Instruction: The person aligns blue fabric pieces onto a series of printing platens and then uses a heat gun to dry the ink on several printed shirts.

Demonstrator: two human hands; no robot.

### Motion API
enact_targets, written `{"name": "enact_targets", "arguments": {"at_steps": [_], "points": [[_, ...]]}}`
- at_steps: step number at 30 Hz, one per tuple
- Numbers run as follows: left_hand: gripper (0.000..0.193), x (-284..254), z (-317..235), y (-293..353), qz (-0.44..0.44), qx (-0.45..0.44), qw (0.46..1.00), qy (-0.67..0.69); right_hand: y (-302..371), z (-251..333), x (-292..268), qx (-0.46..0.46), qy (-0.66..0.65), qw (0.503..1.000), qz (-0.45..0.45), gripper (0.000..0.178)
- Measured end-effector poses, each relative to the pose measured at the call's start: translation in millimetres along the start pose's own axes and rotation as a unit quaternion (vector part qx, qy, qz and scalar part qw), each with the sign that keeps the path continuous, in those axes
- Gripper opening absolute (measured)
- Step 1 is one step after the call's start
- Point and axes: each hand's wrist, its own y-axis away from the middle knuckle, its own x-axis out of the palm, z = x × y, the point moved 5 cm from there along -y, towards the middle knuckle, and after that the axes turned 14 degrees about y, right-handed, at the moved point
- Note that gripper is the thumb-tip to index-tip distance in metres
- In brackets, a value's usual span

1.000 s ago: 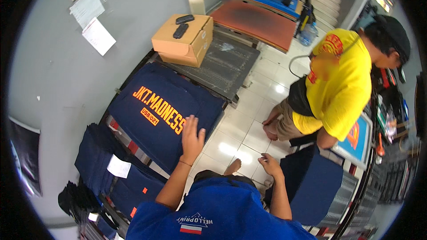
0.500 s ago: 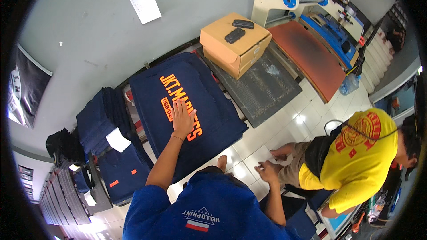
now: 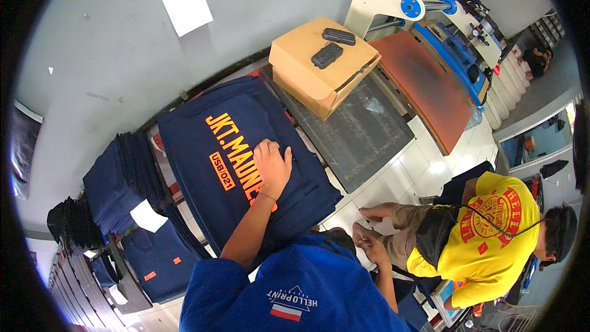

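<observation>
My left hand rests on the top one of a stack of navy garments, over its large orange lettering. The fingers are a little bent and the thumb stands apart, with nothing held. A smaller orange printed box shows to the left of the hand, and the wrist covers part of the letters. My right hand hangs low at my right side, near another person's bare feet. Its fingers look loosely bent and apart, and I see nothing in them.
A cardboard box with two black objects stands on a dark board. Beyond it is a heat press. Folded navy garments are piled at left. A person in a yellow shirt is close on my right.
My left hand has shifted up and right across the garment, its fingers now more bent. My right hand has dropped slightly. The view has turned, and the person in yellow has shifted.
</observation>
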Motion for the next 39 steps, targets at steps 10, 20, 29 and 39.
{"name": "enact_targets", "arguments": {"at_steps": [10, 20, 29, 39], "points": [[0.024, 13.0, 4.9, -15.0, -0.042, -0.054, 0.995, -0.072, -3.2, 23.7, 2.6, -0.003, 0.055, 0.998, 0.017, 0.052], [0.011, 11.6, 5.3, -14.0, -0.085, -0.042, 0.995, -0.020, 8.0, 27.2, 20.9, -0.020, 0.057, 0.997, 0.038, 0.053], [0.020, 11.7, 13.1, -12.8, -0.048, -0.073, 0.996, 0.025, -4.5, 12.4, 23.0, -0.116, 0.003, 0.993, -0.032, 0.039], [0.080, 2.8, 27.6, 24.4, 0.159, -0.023, 0.977, -0.141, -8.0, -4.8, 28.3, -0.049, 0.047, 0.998, 0.009, 0.045]]}}
